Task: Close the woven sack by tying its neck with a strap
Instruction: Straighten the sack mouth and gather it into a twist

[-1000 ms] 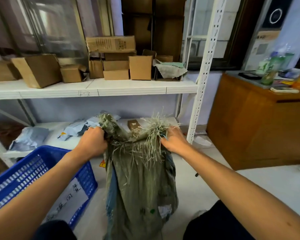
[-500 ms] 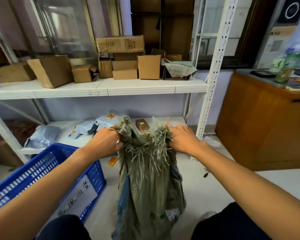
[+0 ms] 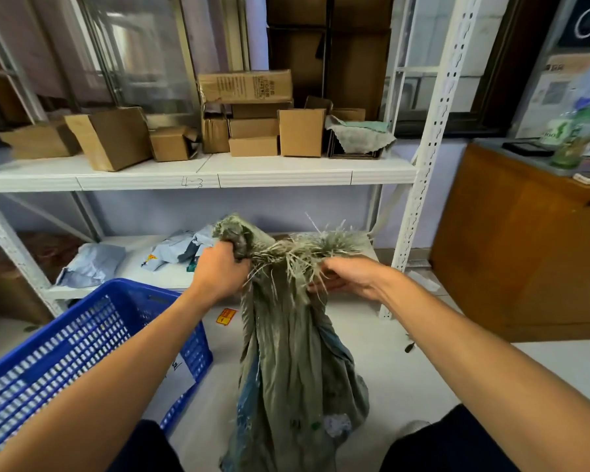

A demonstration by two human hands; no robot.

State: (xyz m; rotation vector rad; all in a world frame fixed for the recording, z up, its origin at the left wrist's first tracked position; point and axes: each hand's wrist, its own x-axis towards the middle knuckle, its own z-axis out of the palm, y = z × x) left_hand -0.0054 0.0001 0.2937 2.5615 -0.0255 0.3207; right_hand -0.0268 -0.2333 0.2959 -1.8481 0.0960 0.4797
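Woven sack [image 3: 286,362]: grey-green plastic weave, creased lengthwise, standing on the pale floor [image 3: 406,376] between the person's knees; mouth edge frayed into stiff pale strands. Left hand [image 3: 218,274]: fist clenched around a bunched wad of the neck. Right hand [image 3: 351,275]: fingers curled loosely among the frayed strands, grip partly hidden. Blue perforated plastic basket [image 3: 82,338]: just left of the sack.
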